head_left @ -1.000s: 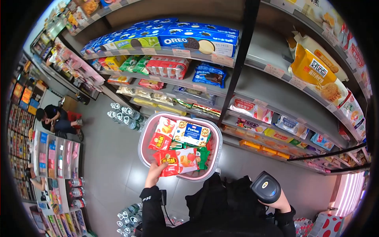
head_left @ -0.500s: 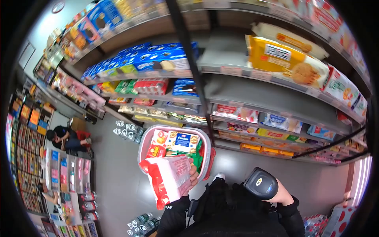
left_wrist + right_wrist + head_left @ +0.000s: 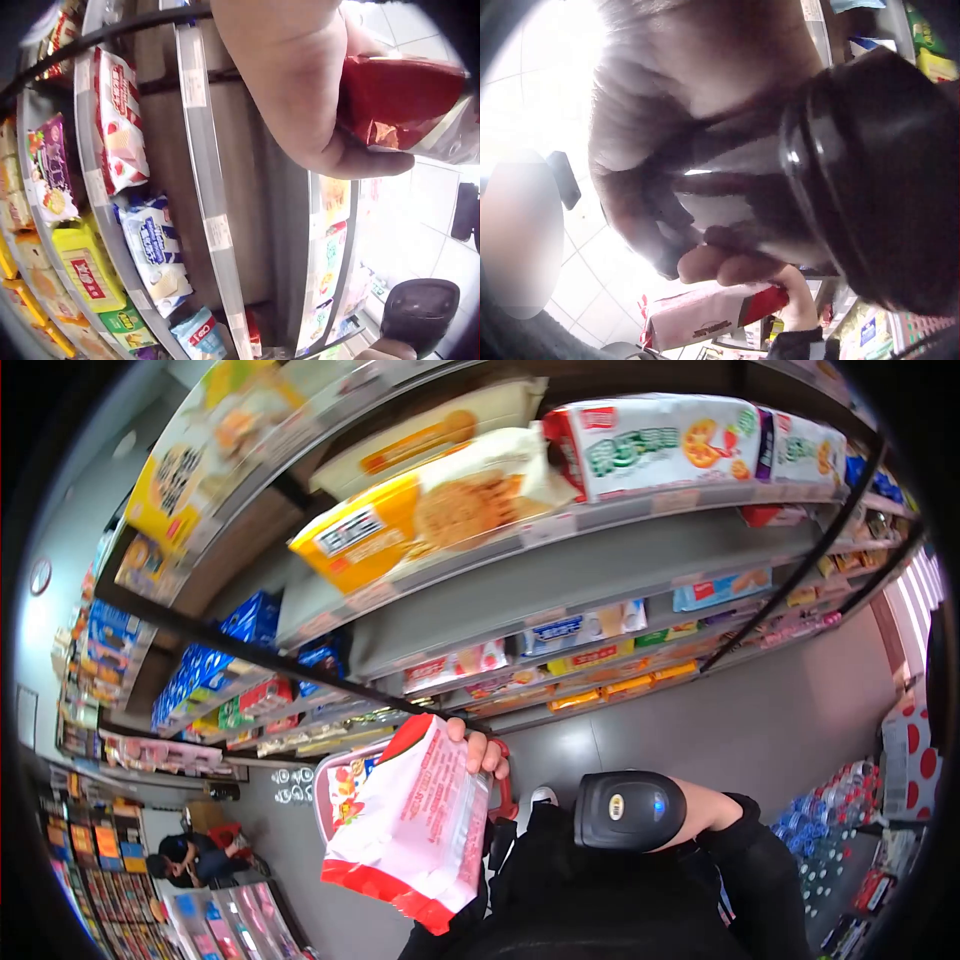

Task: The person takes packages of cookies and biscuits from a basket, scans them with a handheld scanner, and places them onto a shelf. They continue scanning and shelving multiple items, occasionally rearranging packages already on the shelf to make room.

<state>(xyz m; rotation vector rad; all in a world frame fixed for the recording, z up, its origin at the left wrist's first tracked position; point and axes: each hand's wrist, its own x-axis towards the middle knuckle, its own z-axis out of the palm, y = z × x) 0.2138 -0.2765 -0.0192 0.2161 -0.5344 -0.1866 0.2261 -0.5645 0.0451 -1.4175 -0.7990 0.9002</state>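
My left hand (image 3: 480,748) grips a red-and-white snack packet (image 3: 410,825) by its upper right edge, its printed back panel turned up. In the left wrist view the left hand's thumb and palm (image 3: 300,82) lie against the packet's shiny red end (image 3: 405,97). A black barcode scanner (image 3: 630,812) points left, close to the packet. The right hand is mostly hidden under it in the head view. In the right wrist view my right hand (image 3: 697,82) has its fingers curled round the scanner's handle (image 3: 742,180). Behind the packet is a pink-and-grey basket (image 3: 321,800), mostly covered.
Shelves ahead hold a yellow biscuit bag (image 3: 385,530), a white biscuit bag (image 3: 660,445) and blue boxes (image 3: 215,660). Bottled drinks (image 3: 830,820) stand on the floor at right, near a red-dotted box (image 3: 908,760). A seated person (image 3: 185,857) is far left.
My left hand has lifted the snack packet from over the basket and turned its back face up, in front of the scanner. The head view has swung right along the shelves.
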